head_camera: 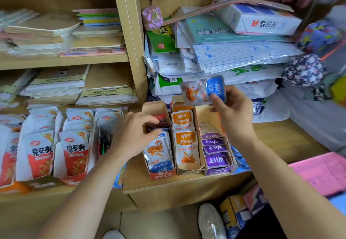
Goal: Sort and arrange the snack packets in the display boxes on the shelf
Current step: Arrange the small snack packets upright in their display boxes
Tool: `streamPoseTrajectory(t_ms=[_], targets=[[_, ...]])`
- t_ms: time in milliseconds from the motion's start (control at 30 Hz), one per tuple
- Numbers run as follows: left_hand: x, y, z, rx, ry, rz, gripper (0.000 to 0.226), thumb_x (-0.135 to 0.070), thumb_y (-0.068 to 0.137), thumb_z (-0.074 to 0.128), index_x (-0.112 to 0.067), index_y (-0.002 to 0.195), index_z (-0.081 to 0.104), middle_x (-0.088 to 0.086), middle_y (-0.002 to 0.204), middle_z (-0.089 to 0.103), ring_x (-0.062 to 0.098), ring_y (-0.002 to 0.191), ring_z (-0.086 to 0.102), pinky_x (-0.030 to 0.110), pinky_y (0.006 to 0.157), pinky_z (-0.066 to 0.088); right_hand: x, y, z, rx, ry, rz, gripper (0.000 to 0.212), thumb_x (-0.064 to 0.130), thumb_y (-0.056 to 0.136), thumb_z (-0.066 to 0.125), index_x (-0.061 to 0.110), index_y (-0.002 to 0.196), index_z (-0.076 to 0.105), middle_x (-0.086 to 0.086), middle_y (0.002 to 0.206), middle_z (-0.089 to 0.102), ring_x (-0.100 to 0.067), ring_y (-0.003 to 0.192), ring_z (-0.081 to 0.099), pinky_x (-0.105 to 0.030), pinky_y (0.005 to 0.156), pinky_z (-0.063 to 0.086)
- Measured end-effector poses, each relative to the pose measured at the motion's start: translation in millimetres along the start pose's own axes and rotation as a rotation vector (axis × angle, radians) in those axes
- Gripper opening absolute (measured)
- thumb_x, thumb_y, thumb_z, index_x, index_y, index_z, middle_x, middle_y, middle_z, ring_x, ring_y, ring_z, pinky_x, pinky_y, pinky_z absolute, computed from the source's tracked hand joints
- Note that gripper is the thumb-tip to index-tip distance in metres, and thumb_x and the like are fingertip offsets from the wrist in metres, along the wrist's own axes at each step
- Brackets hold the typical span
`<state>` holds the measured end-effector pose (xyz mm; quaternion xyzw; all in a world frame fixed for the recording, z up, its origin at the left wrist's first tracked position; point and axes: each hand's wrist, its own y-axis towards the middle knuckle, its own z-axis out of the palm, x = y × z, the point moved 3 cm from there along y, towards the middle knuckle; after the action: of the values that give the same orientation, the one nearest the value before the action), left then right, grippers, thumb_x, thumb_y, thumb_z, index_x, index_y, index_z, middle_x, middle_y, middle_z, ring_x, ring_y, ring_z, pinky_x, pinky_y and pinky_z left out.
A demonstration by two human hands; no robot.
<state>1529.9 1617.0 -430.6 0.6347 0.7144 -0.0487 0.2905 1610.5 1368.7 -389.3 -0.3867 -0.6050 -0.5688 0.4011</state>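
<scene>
1. The right hand (232, 107) is pinching a blue-and-white packet (204, 91) between thumb and fingers, holding it in the air above the rear of three small display boxes. The grip is sitting on one end of a slick pouch, so the packet could be slipping free and dropping behind the boxes or into the wrong one.
2. The left hand (134, 132) is reaching into the back of the left box (162, 175), its fingers curling round a bundle of dark red packets (159, 122). Blue packets (159, 154) matching the one in the air are leaning at that box's front. A careless pull on the dark bundle is likely to be tipping them over the low front wall.
3. The box walls are looking like thin, bent card. Sideways pressure from the left hand is risking shoving the wall into the orange box (189, 169) beside it and upsetting its upright rows. The purple box (217, 172) is standing just beyond.
4. All three boxes are standing near the front edge of the shelf (187, 184), so a forward tug is risking sliding one off.
5. Colour is serving as the sorting cue, and setting the held packet among orange or purple ones would be undoing the sort.
</scene>
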Motion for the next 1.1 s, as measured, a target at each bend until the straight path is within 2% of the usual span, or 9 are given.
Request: streamPoseTrajectory(t_ms=[100,200,300,467,567,667,833,967,1100], targets=[[-5.7,-0.8,3.3,-0.042,0.029,-0.008,0.005,-0.034,0.088,0.074,-0.036,0.092,0.077,-0.017,0.095,0.07,0.011,0.095,0.06,0.032,0.07,0.047,-0.8,3.9,-43.3,-0.188,-0.101,-0.047,0.007,0.011,0.093,0.068,0.018,0.092,0.067,0.01,0.075,0.067,-0.005,0.068,0.061,-0.023,0.063,0.051],[-12.9,3.4,4.8,-0.006,0.05,0.011,0.003,-0.034,0.087,0.076,-0.034,0.089,0.078,-0.015,0.093,0.072,0.011,0.092,0.064,0.033,0.071,0.052,-7.5,3.3,-80.5,-0.312,-0.172,-0.009,0.006,0.01,0.094,0.067,0.016,0.094,0.067,0.009,0.075,0.068,-0.003,0.066,0.063,-0.032,0.064,0.054],[-19.0,6.9,4.4,0.01,0.101,0.02,0.005,-0.028,0.088,0.076,-0.03,0.089,0.079,-0.013,0.094,0.073,0.01,0.089,0.063,0.027,0.066,0.045,-10.6,-2.8,-106.7,-0.357,-0.222,0.026,0.021,0.009,0.092,0.067,0.03,0.087,0.066,0.003,0.076,0.07,-0.011,0.067,0.065,-0.04,0.066,0.059],[-37.1,8.3,-4.1,-0.236,0.199,0.058,0.004,-0.023,0.09,0.073,-0.023,0.087,0.075,0.0,0.098,0.073,0.025,0.093,0.06,0.031,0.065,0.039,-6.3,-20.1,-135.1,-0.395,-0.268,0.059,0.024,0.01,0.087,0.067,0.034,0.085,0.067,0.002,0.079,0.073,-0.019,0.069,0.068,-0.051,0.067,0.061],[-34.9,7.2,0.9,-0.167,0.224,0.046,0.007,-0.026,0.088,0.075,-0.028,0.082,0.077,-0.004,0.093,0.075,0.023,0.089,0.062,0.032,0.061,0.042,-3.9,-33.5,-145.0,-0.428,-0.344,0.048,0.025,0.011,0.085,0.067,0.036,0.081,0.065,0.005,0.074,0.071,-0.017,0.059,0.068,-0.051,0.062,0.06],[-20.1,4.5,6.1,-0.031,0.116,-0.032,0.002,-0.029,0.085,0.079,-0.027,0.085,0.08,-0.008,0.091,0.076,0.015,0.086,0.068,0.03,0.065,0.049,-11.0,-38.3,-152.6,-0.43,-0.454,0.08,0.011,0.018,0.08,0.067,0.029,0.084,0.067,0.005,0.074,0.072,-0.019,0.061,0.069,-0.051,0.064,0.059],[-10.9,4.7,2.8,0.027,0.028,-0.069,0.01,-0.024,0.079,0.085,-0.026,0.089,0.081,-0.007,0.094,0.077,0.013,0.085,0.067,0.038,0.078,0.056,-26.5,-34.2,-151.6,-0.278,-0.632,0.184,0.018,0.017,0.082,0.071,0.025,0.097,0.073,0.002,0.082,0.076,-0.024,0.069,0.071,-0.048,0.071,0.059],[-14.3,-0.9,3.3,-0.071,0.067,-0.048,0.009,-0.021,0.087,0.077,-0.029,0.082,0.077,-0.006,0.085,0.074,0.015,0.075,0.061,0.035,0.065,0.051,-35.0,-35.9,-147.9,-0.177,-0.689,0.222,0.015,0.02,0.082,0.074,0.025,0.096,0.075,0.003,0.08,0.075,-0.023,0.072,0.07,-0.046,0.075,0.058],[-31.7,-6.5,-7.9,-0.293,0.039,-0.032,0.005,-0.021,0.094,0.069,-0.025,0.09,0.071,0.0,0.085,0.072,0.026,0.077,0.063,0.035,0.058,0.046,-26.2,-39.7,-152.3,-0.279,-0.591,0.144,0.009,0.017,0.086,0.073,0.024,0.091,0.071,0.005,0.077,0.073,-0.02,0.068,0.071,-0.046,0.067,0.06]])
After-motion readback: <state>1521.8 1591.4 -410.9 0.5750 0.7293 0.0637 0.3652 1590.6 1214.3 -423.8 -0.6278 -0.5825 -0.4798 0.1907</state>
